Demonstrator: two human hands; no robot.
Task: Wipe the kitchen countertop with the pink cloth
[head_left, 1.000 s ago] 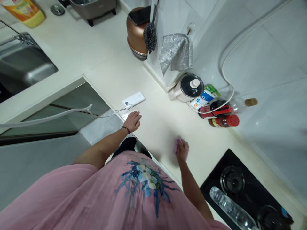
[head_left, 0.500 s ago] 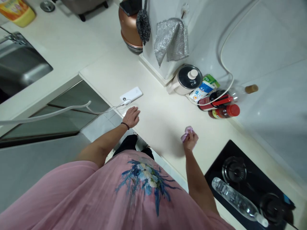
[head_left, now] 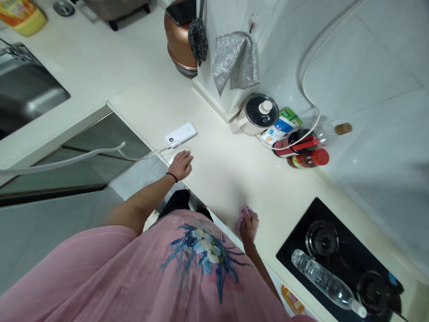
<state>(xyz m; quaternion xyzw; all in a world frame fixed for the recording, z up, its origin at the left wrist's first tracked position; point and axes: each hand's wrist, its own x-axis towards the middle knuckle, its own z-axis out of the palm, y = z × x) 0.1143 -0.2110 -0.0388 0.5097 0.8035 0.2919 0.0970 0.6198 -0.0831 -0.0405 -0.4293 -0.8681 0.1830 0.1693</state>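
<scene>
My right hand [head_left: 250,226] is closed on a small pink cloth [head_left: 241,215] and presses it against the cream countertop [head_left: 214,170] near its front edge. Fingers flat, my left hand [head_left: 181,163] rests on the counter's edge beside a white power bank [head_left: 181,133] with a cable plugged in. A dark bracelet sits on the left wrist.
A small white pot with a dark lid [head_left: 255,114], a carton and sauce bottles [head_left: 306,158] crowd the back wall. To the right lies a black gas hob [head_left: 338,264] with a clear plastic bottle [head_left: 321,279] on it. At far left is a steel sink [head_left: 27,96]; a copper pot [head_left: 179,42] stands behind.
My right hand has dragged the pink cloth back toward me and leftward along the counter, after having moved it out to the right. The left hand has stayed in place.
</scene>
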